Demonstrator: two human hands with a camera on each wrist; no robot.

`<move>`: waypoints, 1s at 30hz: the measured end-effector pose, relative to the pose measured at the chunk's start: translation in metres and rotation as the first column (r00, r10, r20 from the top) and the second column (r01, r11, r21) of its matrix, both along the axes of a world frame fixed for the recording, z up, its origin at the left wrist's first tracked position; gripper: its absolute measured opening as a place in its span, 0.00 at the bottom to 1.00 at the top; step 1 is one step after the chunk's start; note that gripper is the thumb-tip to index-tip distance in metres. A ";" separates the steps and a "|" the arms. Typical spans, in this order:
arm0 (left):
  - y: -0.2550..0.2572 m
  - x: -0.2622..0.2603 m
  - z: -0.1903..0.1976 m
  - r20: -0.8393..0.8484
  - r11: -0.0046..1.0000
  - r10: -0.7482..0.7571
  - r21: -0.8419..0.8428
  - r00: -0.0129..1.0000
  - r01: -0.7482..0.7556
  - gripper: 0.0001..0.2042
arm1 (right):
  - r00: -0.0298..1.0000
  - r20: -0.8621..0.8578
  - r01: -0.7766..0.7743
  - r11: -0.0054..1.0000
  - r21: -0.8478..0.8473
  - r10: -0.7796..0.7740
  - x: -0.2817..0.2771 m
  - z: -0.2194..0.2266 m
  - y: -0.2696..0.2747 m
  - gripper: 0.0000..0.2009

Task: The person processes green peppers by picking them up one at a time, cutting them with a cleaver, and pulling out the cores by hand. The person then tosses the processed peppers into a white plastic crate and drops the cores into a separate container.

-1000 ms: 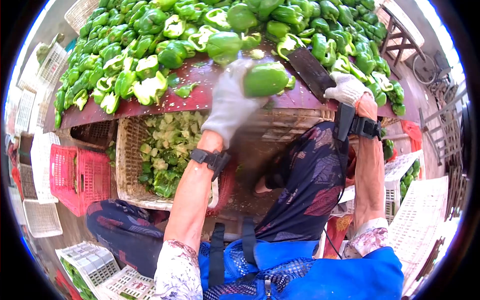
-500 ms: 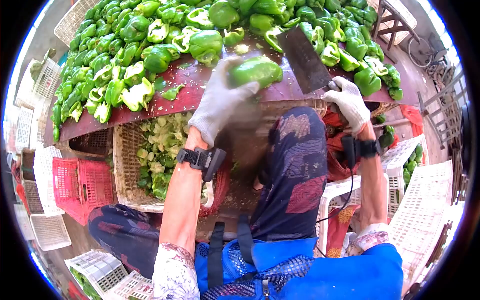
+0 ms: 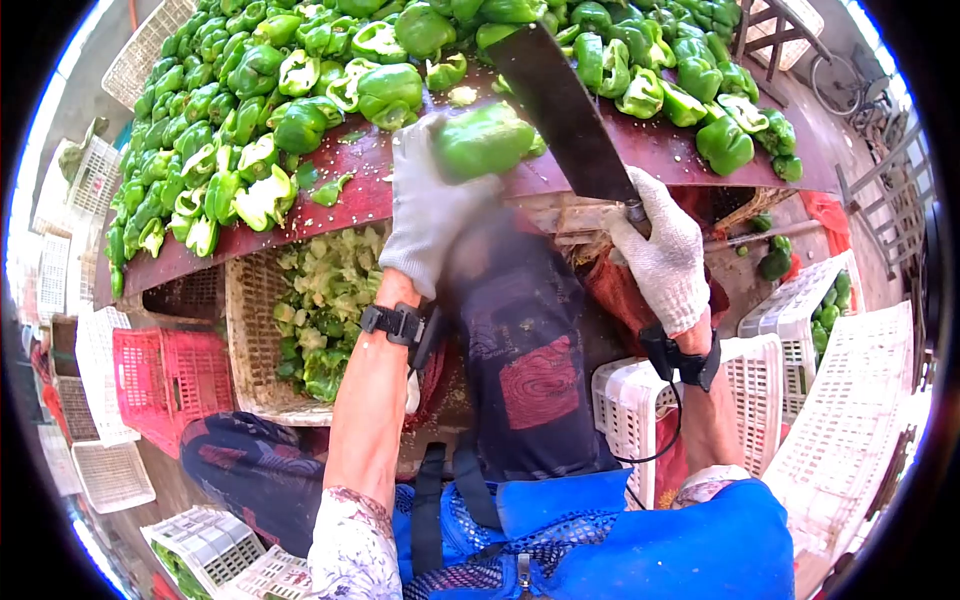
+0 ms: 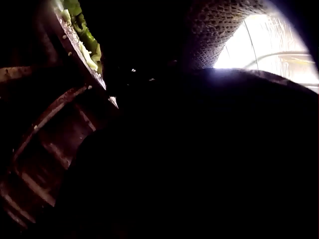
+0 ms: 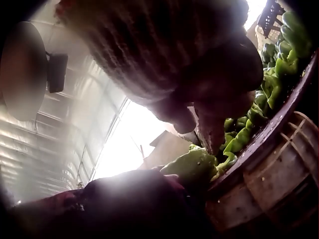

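A white-gloved left hand [image 3: 430, 200] holds a whole green pepper [image 3: 484, 142] over the front edge of the dark red table [image 3: 375, 192]. The gloved right hand [image 3: 664, 250] grips the handle of a wide dark cleaver [image 3: 565, 110], its blade slanting up and left, just right of the pepper. In the right wrist view the right hand [image 5: 164, 55] looms dark at the top, with a green pepper [image 5: 192, 167] below it. The left wrist view is mostly black, with part of a glove [image 4: 214, 35] at the top.
Whole and cut peppers [image 3: 240, 120] are heaped across the table. Beneath its edge stands a crate [image 3: 250, 340] of pale pepper scraps [image 3: 325, 300]. Pink crates [image 3: 170, 380] are at left, white crates [image 3: 750, 385] at right. The person's knee [image 3: 530, 340] is under the table edge.
The right hand has come down and left, bringing the cleaver nearer the held pepper. The left hand and pepper have shifted slightly left. The right knee has swung left.
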State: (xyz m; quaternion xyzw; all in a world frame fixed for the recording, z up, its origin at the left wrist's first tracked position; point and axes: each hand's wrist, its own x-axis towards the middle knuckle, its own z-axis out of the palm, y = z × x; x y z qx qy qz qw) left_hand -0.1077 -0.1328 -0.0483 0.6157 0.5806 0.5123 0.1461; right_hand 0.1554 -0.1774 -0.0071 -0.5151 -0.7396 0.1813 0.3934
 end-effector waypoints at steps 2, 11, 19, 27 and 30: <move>0.002 -0.002 0.003 -0.132 0.999 0.018 0.038 0.991 -0.013 0.42 | 0.999 0.033 0.016 0.999 0.044 -0.017 -0.004 -0.004 0.000 0.24; -0.006 -0.024 0.026 0.373 0.896 -0.287 -0.222 0.882 0.385 0.45 | 0.990 -0.124 0.038 0.965 -0.261 -0.073 -0.017 -0.012 -0.012 0.23; -0.003 -0.027 0.048 0.444 0.742 -0.339 -0.415 0.829 0.526 0.41 | 0.961 -0.261 -0.025 0.913 -0.408 -0.090 -0.042 -0.010 -0.019 0.26; -0.024 -0.013 0.006 0.222 0.939 -0.115 -0.294 0.968 0.179 0.31 | 0.988 -0.133 -0.088 0.994 -0.072 0.077 -0.052 -0.025 0.038 0.34; -0.026 -0.005 0.010 0.276 0.932 -0.055 -0.329 0.959 0.148 0.30 | 0.997 -0.061 -0.047 0.998 -0.034 0.045 -0.044 0.008 0.009 0.36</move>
